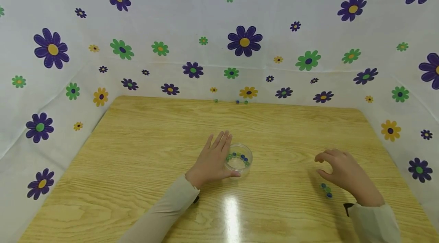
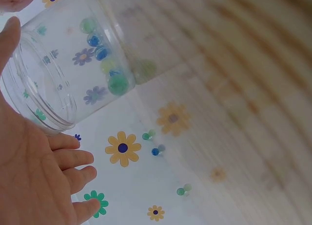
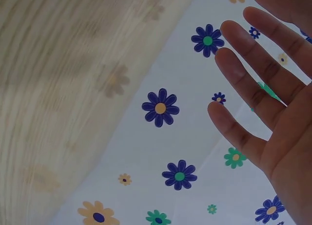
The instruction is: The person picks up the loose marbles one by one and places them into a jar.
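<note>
A clear round jar (image 1: 252, 156) stands upright on the table, its mouth uncovered. Several green and blue glass marbles (image 2: 117, 84) lie on its bottom. My left hand (image 1: 210, 161) is against the jar's left side, fingers straight and thumb stretched along the near side; the left wrist view shows the palm and thumb beside the rim. Over the right part of the table hovers my right hand (image 1: 346, 172), fingers loosely bent and apart from the thumb, holding nothing. Just below it on the wood sit two blue marbles (image 1: 329, 195) and a green marble (image 1: 328, 190).
Along the table's far edge are two green marbles (image 1: 245, 102) and one blue marble (image 1: 237, 102), well apart from both hands. A white flowered cloth (image 1: 212, 14) hangs behind and at both sides of the wooden table (image 1: 137, 151).
</note>
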Motion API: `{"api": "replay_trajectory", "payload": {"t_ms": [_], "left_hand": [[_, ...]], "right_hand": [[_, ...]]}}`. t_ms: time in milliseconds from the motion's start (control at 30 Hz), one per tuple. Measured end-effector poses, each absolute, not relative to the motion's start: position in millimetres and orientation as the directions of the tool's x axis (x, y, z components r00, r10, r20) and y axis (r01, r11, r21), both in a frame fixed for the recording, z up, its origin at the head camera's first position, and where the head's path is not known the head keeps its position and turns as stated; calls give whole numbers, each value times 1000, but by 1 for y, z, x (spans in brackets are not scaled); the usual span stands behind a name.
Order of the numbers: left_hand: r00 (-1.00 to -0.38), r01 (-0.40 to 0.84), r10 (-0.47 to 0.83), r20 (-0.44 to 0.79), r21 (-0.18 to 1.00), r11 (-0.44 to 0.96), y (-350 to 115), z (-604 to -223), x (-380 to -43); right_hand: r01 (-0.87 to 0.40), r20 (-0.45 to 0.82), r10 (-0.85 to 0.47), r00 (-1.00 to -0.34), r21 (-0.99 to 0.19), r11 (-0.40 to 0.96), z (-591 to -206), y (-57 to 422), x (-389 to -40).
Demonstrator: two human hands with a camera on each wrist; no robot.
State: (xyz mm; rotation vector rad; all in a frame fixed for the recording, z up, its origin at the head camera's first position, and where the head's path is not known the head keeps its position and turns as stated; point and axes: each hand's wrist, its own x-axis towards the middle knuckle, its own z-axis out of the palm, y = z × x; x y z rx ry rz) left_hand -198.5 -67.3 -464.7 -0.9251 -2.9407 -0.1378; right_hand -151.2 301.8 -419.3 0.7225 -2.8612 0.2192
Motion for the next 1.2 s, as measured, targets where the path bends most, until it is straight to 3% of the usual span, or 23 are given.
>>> {"api": "replay_trajectory", "payload": {"t_ms": [367, 833, 1200], "left_hand": [[-822, 568, 564, 75, 67, 820, -67, -465, -199], [-815, 578, 572, 92, 52, 814, -68, -467, -199], [-820, 572, 567, 79, 58, 818, -68, -467, -199]], "right_hand": [[-421, 95, -410, -907, -171, 891, -424, 310, -145], [-403, -61, -430, -901, -252, 880, -436, 313, -145], [-417, -80, -441, -894, -216, 883, -441, 310, -145]]}}
